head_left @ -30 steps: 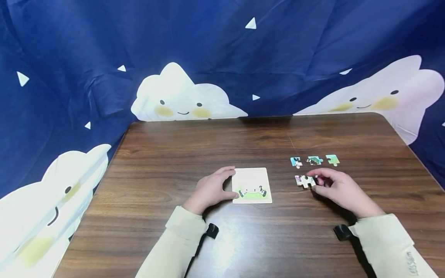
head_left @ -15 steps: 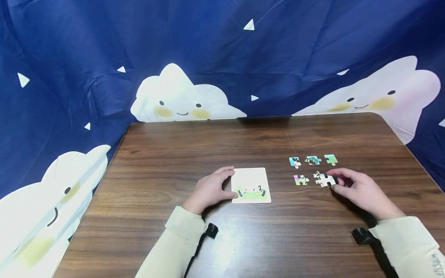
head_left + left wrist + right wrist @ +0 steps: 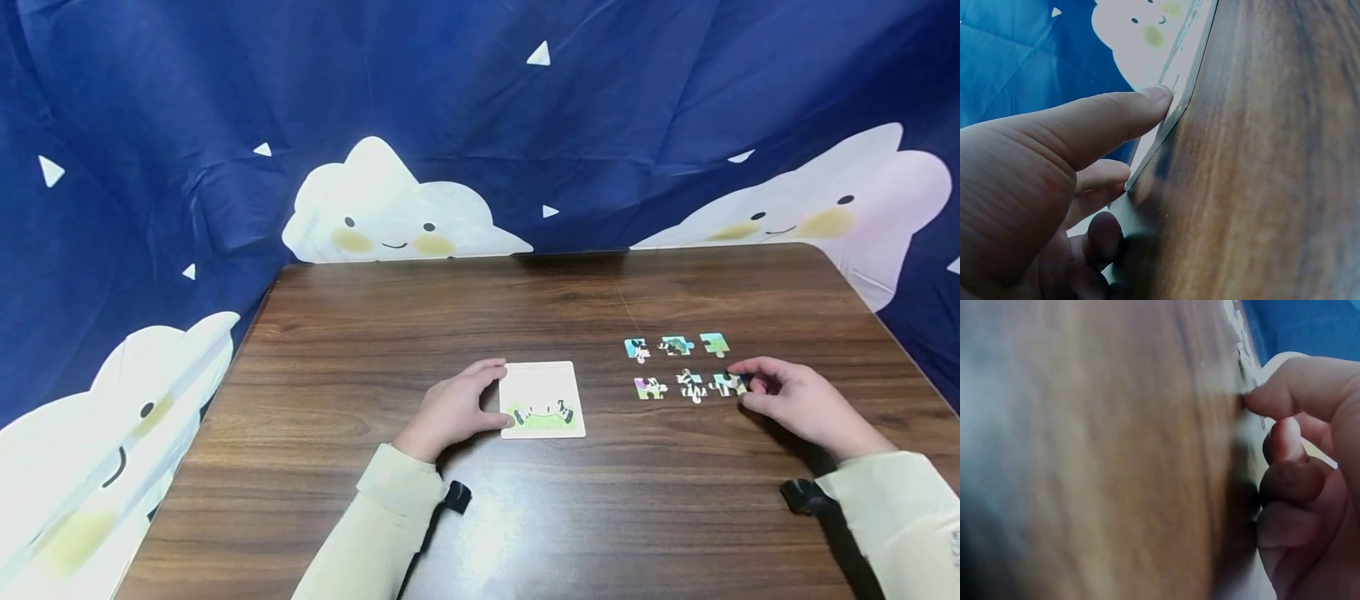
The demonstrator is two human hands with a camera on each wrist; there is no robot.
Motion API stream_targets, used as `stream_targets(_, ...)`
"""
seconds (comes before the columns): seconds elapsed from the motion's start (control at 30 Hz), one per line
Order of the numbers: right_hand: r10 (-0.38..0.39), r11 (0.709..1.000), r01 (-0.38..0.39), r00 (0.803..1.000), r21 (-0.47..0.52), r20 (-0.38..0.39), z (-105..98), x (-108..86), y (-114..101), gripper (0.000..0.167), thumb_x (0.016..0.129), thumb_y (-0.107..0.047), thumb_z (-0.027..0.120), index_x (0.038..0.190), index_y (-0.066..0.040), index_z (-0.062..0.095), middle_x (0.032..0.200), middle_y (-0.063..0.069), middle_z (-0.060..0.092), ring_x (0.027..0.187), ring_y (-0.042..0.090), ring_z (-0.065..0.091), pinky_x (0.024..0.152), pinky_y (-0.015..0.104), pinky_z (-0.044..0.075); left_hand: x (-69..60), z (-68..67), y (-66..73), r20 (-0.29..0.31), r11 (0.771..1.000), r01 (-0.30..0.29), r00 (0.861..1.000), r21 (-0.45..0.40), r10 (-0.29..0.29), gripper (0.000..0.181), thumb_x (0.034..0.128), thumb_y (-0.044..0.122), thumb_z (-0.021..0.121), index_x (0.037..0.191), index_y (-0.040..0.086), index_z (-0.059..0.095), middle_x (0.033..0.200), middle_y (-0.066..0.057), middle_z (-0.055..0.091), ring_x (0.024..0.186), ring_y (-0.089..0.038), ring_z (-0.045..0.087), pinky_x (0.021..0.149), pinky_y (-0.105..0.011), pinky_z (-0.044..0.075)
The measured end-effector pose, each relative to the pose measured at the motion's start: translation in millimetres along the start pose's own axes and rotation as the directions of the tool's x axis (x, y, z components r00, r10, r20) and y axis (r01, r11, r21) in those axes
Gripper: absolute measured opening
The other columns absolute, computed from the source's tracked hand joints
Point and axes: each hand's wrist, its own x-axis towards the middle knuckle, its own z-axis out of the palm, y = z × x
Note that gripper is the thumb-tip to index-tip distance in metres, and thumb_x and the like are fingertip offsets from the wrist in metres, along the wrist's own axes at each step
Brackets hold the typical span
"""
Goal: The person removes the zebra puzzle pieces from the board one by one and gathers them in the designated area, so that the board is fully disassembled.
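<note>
In the head view my left hand (image 3: 456, 410) grips the left side of a square puzzle board (image 3: 542, 379). Its thumb lies on the near left corner, also seen on the board's edge (image 3: 1179, 81) in the left wrist view. The board is pale, with a green strip and panda figures along its near side. My right hand (image 3: 806, 404) pinches a green, white and black jigsaw piece (image 3: 726, 384) flat on the table. Left of that piece lie a white and black jigsaw piece (image 3: 692, 386) and a pink and green jigsaw piece (image 3: 649, 388), all apart.
Behind these lies a far row: a blue jigsaw piece (image 3: 636, 349), a darker green jigsaw piece (image 3: 677, 345) and a light green jigsaw piece (image 3: 715, 343). The brown wooden table (image 3: 375, 333) ends at a blue cloud-printed curtain (image 3: 450, 83).
My right hand has moved rightward along the near row, and the jigsaw pieces that sat bunched together there now lie spread apart. The left hand and puzzle board have stayed put.
</note>
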Motion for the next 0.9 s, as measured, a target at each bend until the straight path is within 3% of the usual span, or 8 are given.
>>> stream_targets(0.17,0.013,1.000,-0.013,0.998,-0.005,0.057,-4.1,5.5,3.1,0.030,0.088,-0.005,0.069,0.117,0.001,0.065,0.076,-0.004,0.051,0.065,0.004,0.045,0.060,0.022,0.032,0.5,-0.5,0.0,0.001,1.000,0.000,1.000,0.005,0.000,0.077,0.0805,0.047,0.080,0.147,0.019,0.053,0.155,0.013,0.043,0.137,-0.014,0.047,0.099,-0.049,0.046)
stream_targets(0.37,0.027,1.000,-0.027,0.997,0.003,0.071,-6.6,8.1,5.6,0.033,0.088,-0.005,0.069,0.120,0.002,0.064,0.076,-0.005,0.050,0.065,0.004,0.045,0.061,0.022,0.032,0.3,-1.6,0.9,-0.003,1.000,0.003,1.000,-0.004,-0.003,0.076,0.0806,0.046,0.081,0.146,0.019,0.053,0.155,0.012,0.044,0.136,-0.015,0.049,0.097,-0.049,0.047)
stream_targets(0.53,0.040,0.999,-0.041,0.999,0.030,0.019,-4.8,4.9,0.5,0.033,0.090,-0.009,0.070,0.121,0.000,0.063,0.076,-0.003,0.052,0.065,0.006,0.046,0.061,0.022,0.033,-0.1,-1.5,1.0,0.000,1.000,-0.002,1.000,-0.001,0.002,0.077,0.0807,0.047,0.080,0.147,0.018,0.053,0.155,0.012,0.044,0.136,-0.015,0.049,0.097,-0.048,0.047)
stream_targets(0.7,0.060,0.991,-0.051,0.996,0.122,-0.067,5.1,-1.8,-13.0,0.030,0.094,-0.016,0.069,0.120,0.000,0.064,0.075,-0.001,0.055,0.065,0.009,0.049,0.060,0.024,0.035,-0.3,-2.5,1.9,0.005,1.000,0.003,1.000,-0.001,-0.003,0.078,0.0802,0.047,0.080,0.147,0.018,0.053,0.155,0.012,0.043,0.136,-0.017,0.049,0.096,-0.049,0.048)
stream_targets(0.9,0.028,0.982,-0.004,0.992,0.188,-0.123,25.6,-2.7,-36.7,0.023,0.093,-0.015,0.071,0.112,-0.003,0.068,0.074,-0.003,0.058,0.065,0.007,0.052,0.062,0.021,0.039,-1.4,-1.6,1.2,0.036,1.000,0.002,0.999,-0.009,-0.002,0.086,0.0771,0.049,0.082,0.150,0.018,0.049,0.157,0.013,0.039,0.136,-0.018,0.049,0.098,-0.049,0.046)
